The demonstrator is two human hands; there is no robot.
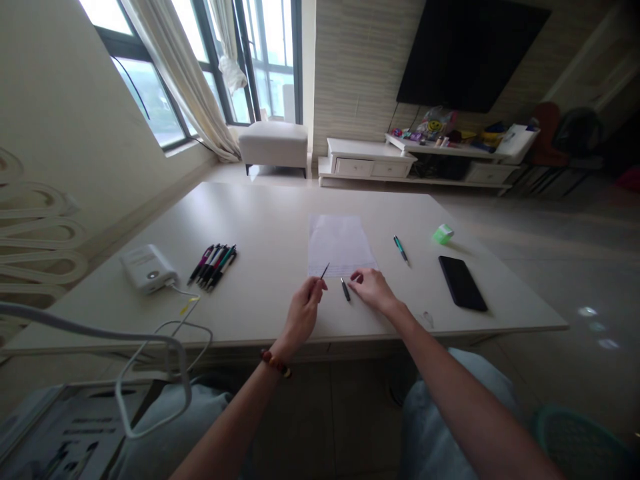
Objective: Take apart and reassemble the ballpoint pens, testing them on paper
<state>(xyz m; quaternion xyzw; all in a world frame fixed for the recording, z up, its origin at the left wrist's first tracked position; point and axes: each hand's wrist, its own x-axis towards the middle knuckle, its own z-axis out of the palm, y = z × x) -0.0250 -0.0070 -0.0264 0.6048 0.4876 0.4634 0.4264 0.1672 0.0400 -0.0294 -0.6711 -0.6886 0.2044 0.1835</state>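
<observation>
My left hand (305, 308) is closed in a pinch around a slim dark rod (325, 271) that looks like a pen refill, its free end pointing up and away over the near edge of the paper. Between my hands a short dark pen piece (345, 289) lies on the table. Just right of it, my right hand (371, 288) has its fingers bent together close to the tabletop; whatever they hold is too small to make out. A white sheet of paper (340, 241) lies flat beyond both hands.
On the white table (260, 220), several pens (214, 265) lie in a row left, beside a white cabled device (149, 268). To the right are a teal pen (401, 251), a green-and-white object (443, 233) and a black phone (462, 283). A white cable (150, 337) loops near the left edge.
</observation>
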